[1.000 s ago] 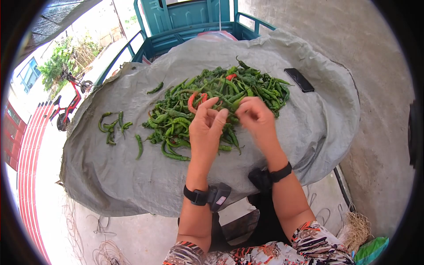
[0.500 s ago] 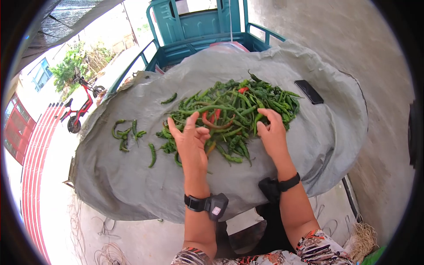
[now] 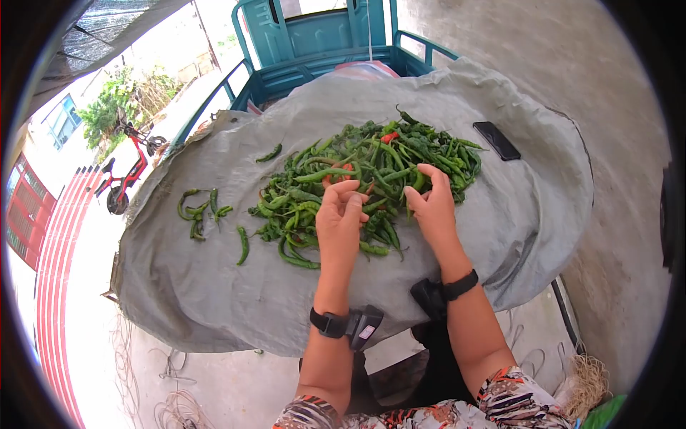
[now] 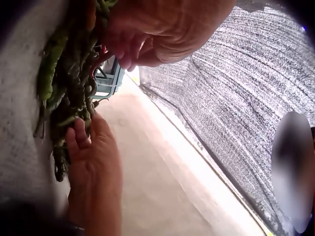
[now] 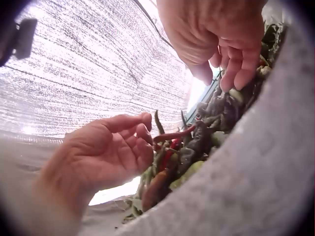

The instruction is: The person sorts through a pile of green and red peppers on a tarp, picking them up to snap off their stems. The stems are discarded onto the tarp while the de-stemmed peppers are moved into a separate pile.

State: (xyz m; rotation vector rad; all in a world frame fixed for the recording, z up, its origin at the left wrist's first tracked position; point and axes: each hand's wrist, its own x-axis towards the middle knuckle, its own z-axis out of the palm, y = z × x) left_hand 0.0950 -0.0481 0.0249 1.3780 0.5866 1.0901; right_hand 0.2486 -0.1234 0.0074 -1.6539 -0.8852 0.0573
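Note:
A heap of chili peppers [image 3: 293, 204], mostly green with a few red ones, lies on a grey sheet [image 3: 207, 293]. My left hand [image 3: 339, 225] is at the near middle of the heap, its fingers loosely bent beside the red peppers. In the right wrist view, a reddish pepper [image 5: 174, 135] extends from beside the left fingertips. My right hand [image 3: 437, 214] is at the heap's near right side, thumb and forefinger apart at a green pepper [image 3: 418, 179]. In the right wrist view its fingertips [image 5: 241, 78] reach down onto the peppers.
Several loose green peppers [image 3: 243, 245] lie left of the heap. A black phone [image 3: 496, 140] rests on the sheet at the right. Behind stands a teal cart bed [image 3: 329, 61]. A red scooter [image 3: 128, 171] is parked far left.
Both hands were close together over the heap, then spread apart. The left hand has since come back toward the red peppers, its fingers bending in. The right hand has stayed at the right side.

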